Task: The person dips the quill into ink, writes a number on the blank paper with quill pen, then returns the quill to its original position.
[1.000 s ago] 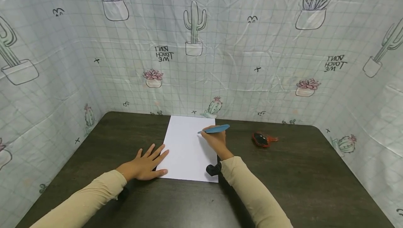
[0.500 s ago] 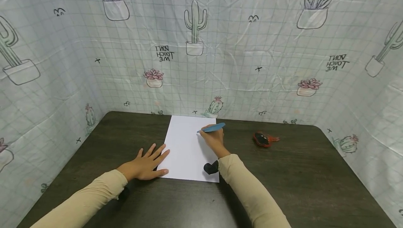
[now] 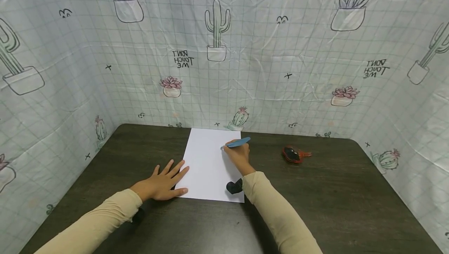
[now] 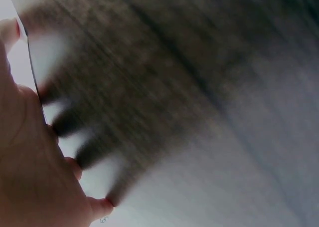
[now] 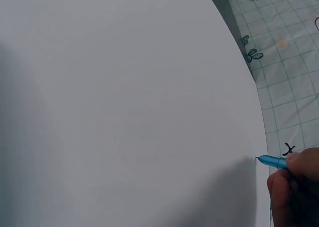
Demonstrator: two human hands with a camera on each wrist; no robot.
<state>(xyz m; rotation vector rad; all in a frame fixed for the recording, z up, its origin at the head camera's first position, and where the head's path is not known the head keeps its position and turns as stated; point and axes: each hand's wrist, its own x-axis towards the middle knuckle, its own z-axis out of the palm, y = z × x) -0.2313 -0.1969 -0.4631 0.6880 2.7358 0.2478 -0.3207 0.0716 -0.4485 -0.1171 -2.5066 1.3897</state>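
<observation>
A white sheet of paper (image 3: 207, 172) lies on the dark table, its far edge near the cloth backdrop. My left hand (image 3: 160, 186) lies flat with spread fingers at the sheet's lower left edge, fingertips and thumb on the paper. In the left wrist view that hand (image 4: 35, 152) shows at the left side. Over the upper right of the sheet, my right hand (image 3: 239, 156) pinches a blue pen (image 3: 239, 142), tip pointing left and down. In the right wrist view the pen's tip section (image 5: 271, 161) comes out between thumb and fingers, close to the paper; contact is unclear.
Orange-framed sunglasses (image 3: 292, 154) with dark lenses lie on the table (image 3: 336, 191) to the right of the sheet. A cactus-print cloth (image 3: 263, 71) stands behind and along both sides. A black wrist camera (image 3: 234, 186) hangs over the paper's right edge.
Over the past second my right hand has shifted slightly left with the pen, which wavers a little near the same spot. The left hand stays put on the paper.
</observation>
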